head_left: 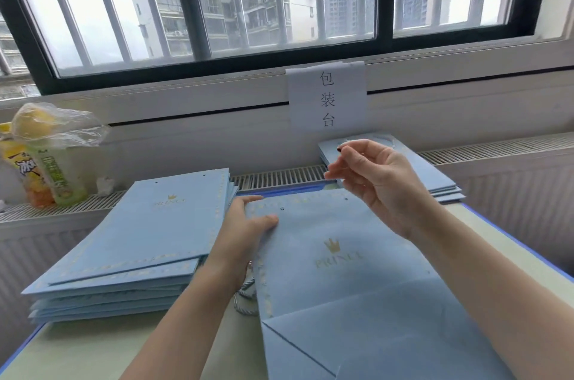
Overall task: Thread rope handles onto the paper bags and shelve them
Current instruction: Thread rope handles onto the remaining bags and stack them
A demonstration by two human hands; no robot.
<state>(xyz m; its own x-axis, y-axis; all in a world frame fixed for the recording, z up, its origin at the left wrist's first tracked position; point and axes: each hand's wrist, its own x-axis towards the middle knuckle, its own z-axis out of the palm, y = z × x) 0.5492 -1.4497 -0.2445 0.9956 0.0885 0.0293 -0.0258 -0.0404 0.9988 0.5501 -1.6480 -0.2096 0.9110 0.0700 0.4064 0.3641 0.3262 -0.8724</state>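
Note:
A flat light-blue paper bag [341, 258] with a gold crown print lies on the table in front of me, with two punched holes near its top edge. My left hand [245, 224] grips its top-left corner, thumb on top and fingers curled over the edge. My right hand [375, 183] hovers above the bag's top-right part with relaxed, parted fingers and nothing visible between them. A grey-white twisted rope [245, 295] loops out from under the bag's left edge, below my left wrist.
A stack of the same blue bags [133, 243] lies to the left, and a lower stack [441, 183] sits at the back right. Drink bottles under a plastic wrap [46, 159] stand at far left on the radiator ledge. A paper sign [326, 96] hangs below the window.

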